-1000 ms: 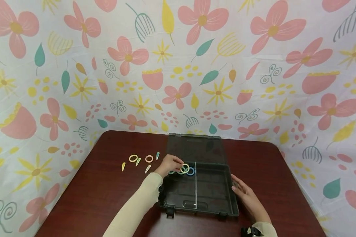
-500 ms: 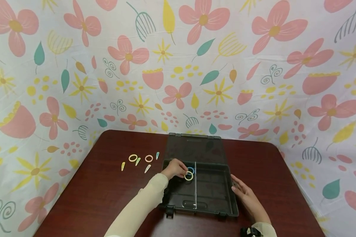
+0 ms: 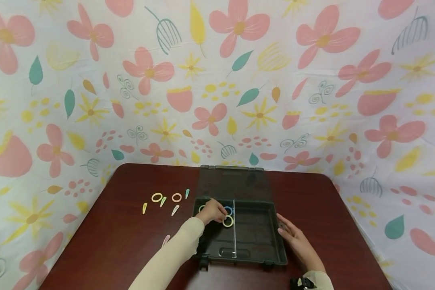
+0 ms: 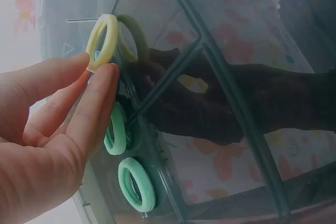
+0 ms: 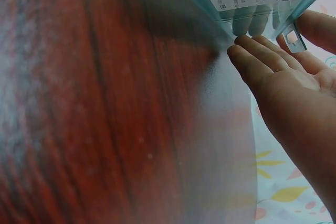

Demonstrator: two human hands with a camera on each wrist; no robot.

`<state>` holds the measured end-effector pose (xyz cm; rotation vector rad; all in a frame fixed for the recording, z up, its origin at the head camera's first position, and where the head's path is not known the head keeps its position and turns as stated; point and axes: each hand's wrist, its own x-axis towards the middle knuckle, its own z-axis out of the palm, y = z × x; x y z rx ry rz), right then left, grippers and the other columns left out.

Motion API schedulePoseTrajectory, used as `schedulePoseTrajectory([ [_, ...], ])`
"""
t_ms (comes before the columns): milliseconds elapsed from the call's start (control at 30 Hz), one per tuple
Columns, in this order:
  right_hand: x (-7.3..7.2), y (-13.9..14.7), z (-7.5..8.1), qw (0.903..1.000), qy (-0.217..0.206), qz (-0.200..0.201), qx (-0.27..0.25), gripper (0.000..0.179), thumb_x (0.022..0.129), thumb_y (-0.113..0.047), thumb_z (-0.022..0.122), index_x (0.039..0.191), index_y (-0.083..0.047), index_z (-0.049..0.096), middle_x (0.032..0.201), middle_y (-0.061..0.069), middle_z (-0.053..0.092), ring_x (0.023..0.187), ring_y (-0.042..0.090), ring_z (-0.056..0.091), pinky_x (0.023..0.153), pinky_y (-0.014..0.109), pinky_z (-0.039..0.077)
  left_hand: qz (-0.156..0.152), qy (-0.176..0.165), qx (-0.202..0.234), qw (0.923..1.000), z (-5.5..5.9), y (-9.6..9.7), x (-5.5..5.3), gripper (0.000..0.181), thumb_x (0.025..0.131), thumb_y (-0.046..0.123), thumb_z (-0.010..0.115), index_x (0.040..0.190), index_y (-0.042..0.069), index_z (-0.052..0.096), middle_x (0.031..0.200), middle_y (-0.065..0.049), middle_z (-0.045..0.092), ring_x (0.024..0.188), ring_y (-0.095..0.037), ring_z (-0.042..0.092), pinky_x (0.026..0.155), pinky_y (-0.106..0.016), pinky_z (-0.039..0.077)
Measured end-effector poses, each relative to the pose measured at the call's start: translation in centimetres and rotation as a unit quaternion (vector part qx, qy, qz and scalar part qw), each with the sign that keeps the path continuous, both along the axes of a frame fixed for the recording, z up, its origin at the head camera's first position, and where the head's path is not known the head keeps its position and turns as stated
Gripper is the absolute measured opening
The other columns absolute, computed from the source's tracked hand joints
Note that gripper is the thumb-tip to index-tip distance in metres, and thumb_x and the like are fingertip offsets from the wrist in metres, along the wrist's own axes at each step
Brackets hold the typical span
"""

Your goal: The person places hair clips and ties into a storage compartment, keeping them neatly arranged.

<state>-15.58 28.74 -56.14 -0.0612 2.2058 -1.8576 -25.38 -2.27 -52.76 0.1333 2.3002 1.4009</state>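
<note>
My left hand (image 3: 212, 211) pinches a pale yellow hair tie (image 4: 110, 43) between thumb and fingers, low over the left compartment of a dark see-through box (image 3: 259, 229). In the left wrist view, two green hair ties (image 4: 145, 202) lie in the box below the fingers. A blue hair tie (image 3: 232, 210) sits near the clear divider (image 3: 234, 237), partly behind the held one. My right hand (image 3: 298, 239) rests against the box's right side. In the right wrist view its fingers (image 5: 257, 59) reach along the outer wall, with the thumb near a small tab (image 5: 295, 45).
Left of the box, a yellow hair tie (image 3: 152, 197) and a pink hair tie (image 3: 176, 193) lie among several snap hair clips (image 3: 175, 210). A pink clip (image 3: 166, 240) is beside the left sleeve. The box lid (image 3: 235, 185) lies back toward the patterned cloth.
The left hand has carried the yellow hair tie from the compartment's back toward the front, down and slightly right within the box. The right hand stays at the box's side. The head view has shifted slightly.
</note>
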Motion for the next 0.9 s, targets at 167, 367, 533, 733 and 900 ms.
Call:
schedulePoseTrajectory([
  [167,0.0,-0.5,-0.2,1.0000,-0.005,-0.005,-0.005,0.059,0.102,-0.021,0.048,0.154,-0.012,0.021,0.159,0.016,0.012,0.144,0.041,0.005,0.113,0.061,0.019,0.002,0.010,-0.005,0.9999,0.0,-0.6,0.2,0.011,0.079,-0.011,0.071,0.089,-0.007,0.074,0.093,-0.015,0.067,0.075,-0.024,0.069,0.064,-0.031,0.060],
  [367,0.0,-0.7,-0.2,0.9999,-0.006,-0.010,-0.006,0.059,0.102,-0.021,0.049,0.154,-0.013,0.022,0.159,0.017,0.011,0.144,0.041,0.006,0.113,0.062,0.018,0.004,0.018,0.002,0.9998,0.0,-1.5,0.0,0.014,0.081,-0.006,0.070,0.095,-0.008,0.073,0.090,-0.012,0.068,0.073,-0.020,0.068,0.068,-0.034,0.060],
  [533,0.0,-0.6,-0.3,0.9998,-0.006,-0.015,-0.008,0.058,0.102,-0.020,0.049,0.153,-0.012,0.023,0.159,0.016,0.012,0.144,0.040,0.007,0.113,0.061,0.019,-0.001,0.030,0.035,0.9989,0.5,-2.2,-0.4,0.017,0.082,-0.006,0.068,0.098,-0.012,0.071,0.087,-0.017,0.070,0.077,-0.028,0.070,0.068,-0.034,0.060],
  [733,0.0,-0.1,-0.3,0.9999,-0.001,-0.016,-0.007,0.059,0.102,-0.020,0.049,0.154,-0.011,0.022,0.159,0.015,0.012,0.144,0.040,0.007,0.113,0.060,0.020,-0.009,0.035,0.065,0.9972,1.6,-3.5,-0.9,0.020,0.088,-0.003,0.065,0.106,-0.012,0.067,0.091,-0.018,0.069,0.089,-0.039,0.067,0.078,-0.044,0.058],
  [900,-0.1,0.0,-0.2,0.9999,-0.008,-0.011,0.004,0.060,0.102,-0.022,0.049,0.154,-0.011,0.021,0.159,0.016,0.012,0.144,0.041,0.007,0.113,0.059,0.022,-0.012,0.051,0.097,0.9939,2.2,-5.1,-1.2,0.023,0.090,-0.002,0.063,0.110,-0.014,0.064,0.093,-0.018,0.068,0.094,-0.042,0.065,0.082,-0.048,0.056],
])
